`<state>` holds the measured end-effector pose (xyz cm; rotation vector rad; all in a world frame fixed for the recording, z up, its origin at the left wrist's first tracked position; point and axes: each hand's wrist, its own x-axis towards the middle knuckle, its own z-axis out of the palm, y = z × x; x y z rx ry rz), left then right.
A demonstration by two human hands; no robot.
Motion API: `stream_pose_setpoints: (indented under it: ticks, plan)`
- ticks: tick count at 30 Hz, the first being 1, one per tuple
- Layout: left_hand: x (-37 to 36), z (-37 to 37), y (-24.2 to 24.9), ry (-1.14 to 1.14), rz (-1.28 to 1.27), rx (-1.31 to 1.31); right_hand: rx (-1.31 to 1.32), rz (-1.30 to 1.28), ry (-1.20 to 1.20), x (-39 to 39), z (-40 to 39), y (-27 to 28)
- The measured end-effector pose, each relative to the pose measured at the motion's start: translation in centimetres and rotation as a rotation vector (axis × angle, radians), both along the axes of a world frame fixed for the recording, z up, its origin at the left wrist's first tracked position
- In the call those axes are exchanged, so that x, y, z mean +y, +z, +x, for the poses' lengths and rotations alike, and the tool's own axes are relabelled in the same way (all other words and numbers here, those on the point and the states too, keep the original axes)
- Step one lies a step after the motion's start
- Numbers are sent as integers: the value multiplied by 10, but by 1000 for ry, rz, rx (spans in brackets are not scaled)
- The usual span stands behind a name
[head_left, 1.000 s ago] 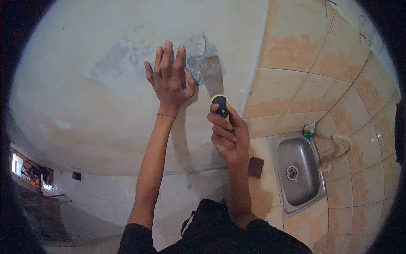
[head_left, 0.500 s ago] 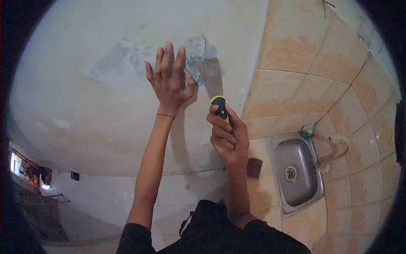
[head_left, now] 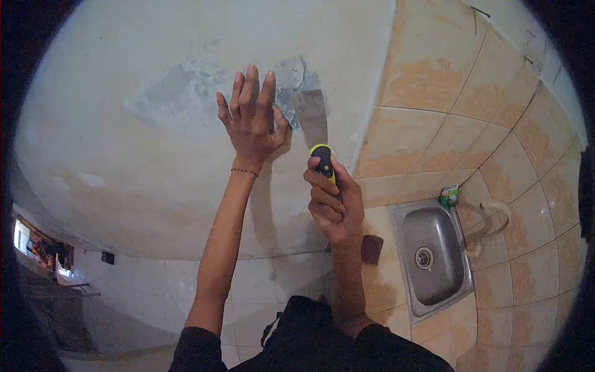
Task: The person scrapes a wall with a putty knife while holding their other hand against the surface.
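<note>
My right hand (head_left: 334, 201) is wrapped round the black and yellow handle of a putty knife (head_left: 311, 115). Its wide metal blade points up, with the edge at the right side of a grey, flaked patch (head_left: 288, 99) on the pale wall (head_left: 167, 180). Fingers spread, my left hand (head_left: 253, 127) lies against the wall just left of the blade, covering part of the damaged area. More bare, mottled plaster (head_left: 176, 93) shows left of that hand.
Orange-beige tiles (head_left: 415, 87) border the wall on the right. Below them a steel sink (head_left: 427, 254) is set in a tiled counter, with a green packet (head_left: 449, 196) and a pale pipe (head_left: 505, 214) beside it. A brown block (head_left: 372, 249) lies by my right forearm.
The whole view has shifted slightly, so the wall patch and both hands sit a little lower. My grip on the putty knife and the spread left hand stay much the same.
</note>
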<state>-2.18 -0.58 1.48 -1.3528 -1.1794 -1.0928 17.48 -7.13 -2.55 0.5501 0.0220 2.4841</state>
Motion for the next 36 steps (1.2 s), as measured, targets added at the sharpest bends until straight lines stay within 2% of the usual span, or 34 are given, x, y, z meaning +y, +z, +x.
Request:
stream_pose_setpoints:
  ticks: [7,13,16,22,25,31,36]
  plan:
    - [-2,2,-1,1,-23,-8,-45,35,-19,5,-3,-9]
    - [-2,0,-2,18,-28,-5,-51,3,-21,4,-1,9]
    - [-3,1,-3,-12,-32,-13,12,20,41,8,0,-3]
    - [-6,0,-1,-17,-45,0,-26,36,28,6,10,12]
    - [-7,0,-1,-26,-56,-1,-32,61,20,9,9,-1]
    - [-9,3,0,-11,-51,-12,30,108,80,14,10,11]
    - [-6,1,-3,1,-30,-9,-68,143,6,6,12,9]
